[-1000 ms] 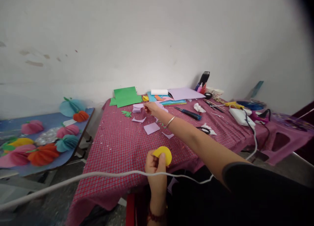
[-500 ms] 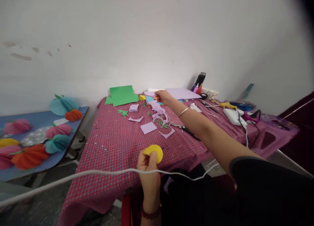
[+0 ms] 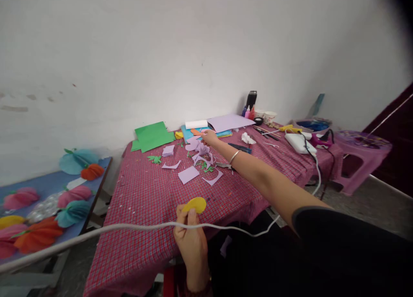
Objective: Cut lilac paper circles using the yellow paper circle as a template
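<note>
Near the table's front edge, my left hand (image 3: 192, 239) pinches a yellow paper circle (image 3: 196, 205) between thumb and fingers. My right hand (image 3: 210, 137) reaches across to the back of the table, its fingers drawn together at an orange paper piece (image 3: 195, 132) on the blue sheets (image 3: 186, 133). Whether that piece is gripped is too small to tell. Lilac paper scraps (image 3: 200, 148) lie heaped just in front of this hand, among green scraps. Scissors (image 3: 223, 165) are partly hidden under my right forearm. A lilac square (image 3: 188, 175) lies between the two hands.
Green sheets (image 3: 153, 136) and a white roll (image 3: 196, 124) lie at the back. Glue bottles (image 3: 248, 112), paper cups (image 3: 269, 116) and a white power strip (image 3: 300, 143) stand right. A white cable (image 3: 145, 226) crosses the view. Paper pumpkins (image 3: 38, 236) cover a blue table at left.
The view has shifted. My right hand has moved slightly over the blue sheets, where the orange paper and white roll show more. My left hand keeps the yellow circle, now tilted flatter.
</note>
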